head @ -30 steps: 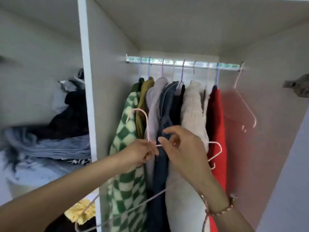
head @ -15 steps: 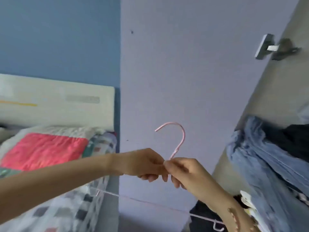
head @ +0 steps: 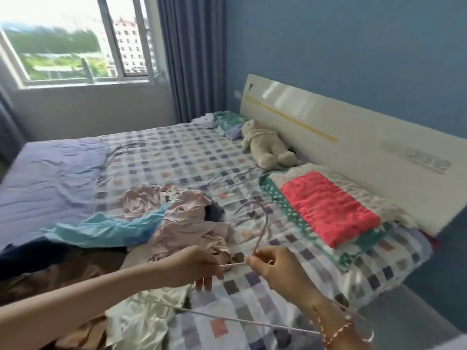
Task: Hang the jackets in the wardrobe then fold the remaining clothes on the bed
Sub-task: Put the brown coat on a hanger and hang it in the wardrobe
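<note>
Hanger (head: 260, 238): hook upward, neck pinched by fingers of left hand (head: 199, 266) and right hand (head: 275, 271). Clothes pile (head: 182, 221) on bed (head: 177, 152): ahead-left, nearer left hand.

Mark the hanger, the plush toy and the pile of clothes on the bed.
hanger (head: 261, 236): head view, on its neck below the hook.
plush toy (head: 265, 145): head view, on its body.
pile of clothes (head: 184, 218): head view, on its pink middle.
</note>
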Demonstrator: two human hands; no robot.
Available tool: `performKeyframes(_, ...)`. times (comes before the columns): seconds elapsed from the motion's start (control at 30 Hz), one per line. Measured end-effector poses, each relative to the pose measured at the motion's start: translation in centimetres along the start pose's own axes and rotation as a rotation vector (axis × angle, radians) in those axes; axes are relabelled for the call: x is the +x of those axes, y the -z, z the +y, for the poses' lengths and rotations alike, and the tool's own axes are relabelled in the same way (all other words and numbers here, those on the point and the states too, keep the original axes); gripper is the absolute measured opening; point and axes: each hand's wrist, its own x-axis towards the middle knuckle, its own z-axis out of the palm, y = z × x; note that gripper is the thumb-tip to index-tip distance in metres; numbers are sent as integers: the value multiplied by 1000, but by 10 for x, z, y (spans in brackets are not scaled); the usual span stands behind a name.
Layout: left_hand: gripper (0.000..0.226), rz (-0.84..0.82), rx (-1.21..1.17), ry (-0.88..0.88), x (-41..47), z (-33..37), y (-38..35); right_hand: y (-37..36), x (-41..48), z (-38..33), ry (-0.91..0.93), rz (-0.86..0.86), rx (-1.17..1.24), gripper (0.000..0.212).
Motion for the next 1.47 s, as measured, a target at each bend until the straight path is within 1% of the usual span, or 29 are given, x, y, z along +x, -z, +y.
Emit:
performKeyframes(0.07,43,72,13,78,-6,-37,15,-33,32,0,47,-92,-34,31)
performKeyframes(0.1,43,115,54,134,-13,-64,25,-55,48,-3,71,-142,-65,30)
performKeyframes(0.13,40,160,104,185,-24,-92,37,-79,66,-4,65,-180,-60,31)
performKeyframes(0.17,38,180,108,230,-25,-98,41,-83,72,3,59,-174,-46,32)
performKeyframes(0.2,35,302,81,310,-51,-134,58,-120,97,-5,75,-254,-28,34)
performKeyframes(0.23,33,340,129,329,-53,-141,60,-122,100,-1,52,-227,-11,35)
performKeyframes(0.3,26,460,174,452,-82,-177,83,-155,130,-10,63,-321,14,31)
performKeyframes(0.33,22,494,189,502,-94,-191,94,-167,142,-17,68,-349,15,29)
performKeyframes(0.43,20,573,178,622,-134,-228,112,-206,184,-35,113,-437,-5,29)
performKeyframes(0.47,17,589,159,687,-149,-236,111,-221,197,-40,136,-462,-22,30)
performKeyframes(0.53,19,647,76,831,-181,-255,100,-258,220,-51,171,-569,-90,32)
performKeyframes(0.6,22,668,12,933,-203,-271,88,-291,233,-54,174,-647,-145,34)
performKeyframes(0.73,24,671,-61,1064,-227,-291,69,-352,245,-49,186,-736,-229,34)
performKeyframes(0.83,27,718,-142,1116,-239,-302,53,-405,246,-57,228,-830,-260,40)
performKeyframes(0.87,27,724,-158,1112,-235,-302,56,-408,250,-61,217,-837,-263,41)
performKeyframes(0.93,27,782,-245,1159,-254,-317,45,-457,249,-71,269,-944,-329,39)
performKeyframes(0.97,27,789,-249,1151,-253,-320,46,-459,254,-74,274,-949,-359,36)
performKeyframes(1.0,27,805,-262,1175,-262,-325,46,-475,256,-78,298,-970,-431,31)
performKeyframes(1.03,27,832,-272,1190,-269,-330,47,-488,259,-80,331,-944,-552,27)
performKeyframes(1.1,26,905,-292,1222,-288,-342,53,-510,256,-91,411,-861,-782,35)
performKeyframes(1.17,25,1042,-329,1254,-316,-358,63,-542,238,-113,494,-945,-738,35)
performKeyframes(1.2,25,1107,-341,1286,-332,-368,67,-554,221,-127,528,-1012,-670,32)
performKeyframes(1.23,26,1156,-335,1331,-349,-377,70,-567,204,-140,564,-1086,-593,34)
performKeyframes(1.3,27,1209,-323,1428,-387,-405,76,-598,168,-163,579,-1199,-480,40)
performKeyframes(1.33,26,1231,-324,1462,-405,-420,78,-613,152,-173,567,-1238,-449,39)
performKeyframes(1.4,27,1268,-337,1509,-427,-433,82,-627,132,-187,568,-1283,-394,28)
performKeyframes(1.43,28,1284,-346,1532,-444,-449,84,-649,123,-193,596,-1303,-396,20)
performKeyframes(1.47,29,1318,-354,1556,-460,-465,86,-670,114,-201,614,-1316,-400,16)
